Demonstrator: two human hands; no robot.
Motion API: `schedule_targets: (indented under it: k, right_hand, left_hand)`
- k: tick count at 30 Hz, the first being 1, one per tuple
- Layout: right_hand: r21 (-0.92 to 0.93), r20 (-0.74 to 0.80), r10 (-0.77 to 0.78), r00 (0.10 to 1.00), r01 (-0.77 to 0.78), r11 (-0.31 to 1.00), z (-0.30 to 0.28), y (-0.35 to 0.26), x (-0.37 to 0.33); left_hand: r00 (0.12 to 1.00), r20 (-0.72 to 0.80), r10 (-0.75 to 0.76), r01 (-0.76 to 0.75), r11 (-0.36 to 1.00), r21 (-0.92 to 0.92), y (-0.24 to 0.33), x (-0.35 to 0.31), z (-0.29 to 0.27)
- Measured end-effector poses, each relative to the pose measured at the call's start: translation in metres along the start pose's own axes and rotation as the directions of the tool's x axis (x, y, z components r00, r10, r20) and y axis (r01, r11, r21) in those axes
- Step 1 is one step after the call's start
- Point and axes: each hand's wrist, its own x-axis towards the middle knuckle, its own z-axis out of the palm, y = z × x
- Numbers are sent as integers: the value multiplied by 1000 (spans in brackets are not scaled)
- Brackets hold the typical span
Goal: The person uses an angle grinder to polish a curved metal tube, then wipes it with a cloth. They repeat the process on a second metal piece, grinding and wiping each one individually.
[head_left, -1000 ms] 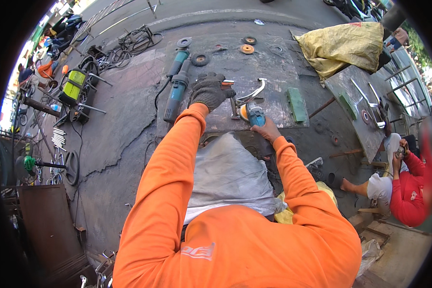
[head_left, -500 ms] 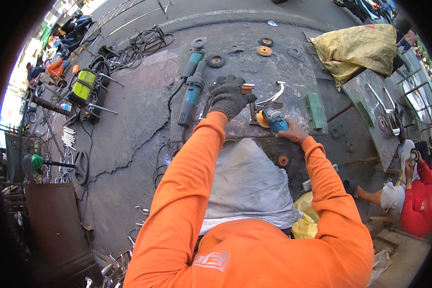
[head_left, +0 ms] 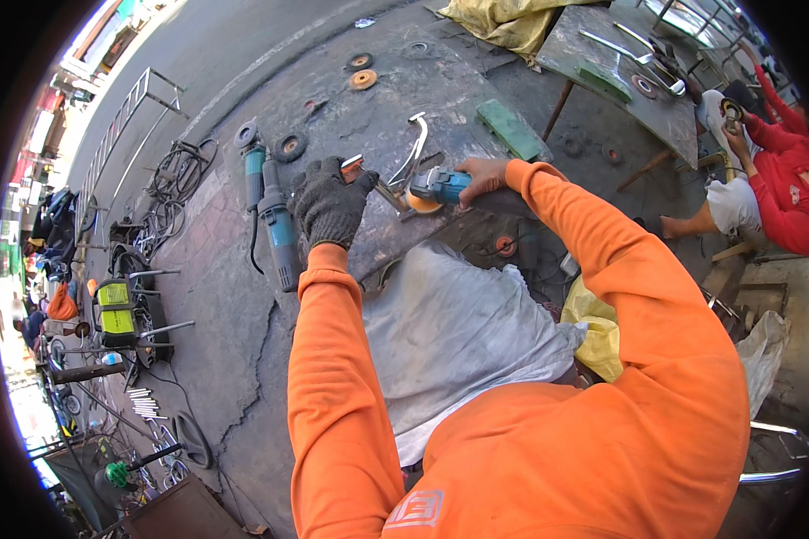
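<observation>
My right hand, bare, is wrapped round the body of a small blue angle grinder. The grinder's orange-yellow disc is at the edge of a metal bracket lying on the low work board. On the left, my left hand wears a dark grey knitted glove and is closed over the bracket, hiding much of it. A reddish-orange end shows past the glove's fingertips. Just beyond the grinder lies a curved shiny metal bar. Two larger teal grinders rest left of my gloved hand.
Grinding discs are scattered over the far board. A green block lies at its right edge. Grey cloth covers my lap. A person in red works at right beside another board. A yellow-green machine and cables stand left.
The view has swung, so the board and tools appear turned and farther left. The right hand still grips the grinder with its disc by the bracket; the gloved hand stays on the bracket.
</observation>
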Motion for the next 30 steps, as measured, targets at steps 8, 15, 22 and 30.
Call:
schedule_targets:
  k: [8,15,22,30]
  right_hand:
    - [-79,41,37,998,-33,996,-6,-6,3]
    - [-68,-1,-19,1000,19,997,-7,-4,3]
    - [1,-101,75,992,-76,997,14,-7,5]
    - [212,-371,145,917,-69,975,77,-18,-10]
  left_hand:
    - [996,-87,20,-17,999,36,-3,-1,4]
    - [998,-58,-14,14,1000,10,-3,1,4]
    - [998,-50,-39,39,999,3,3,-2,-6]
    - [999,-5,-42,42,999,-7,3,-4,-11]
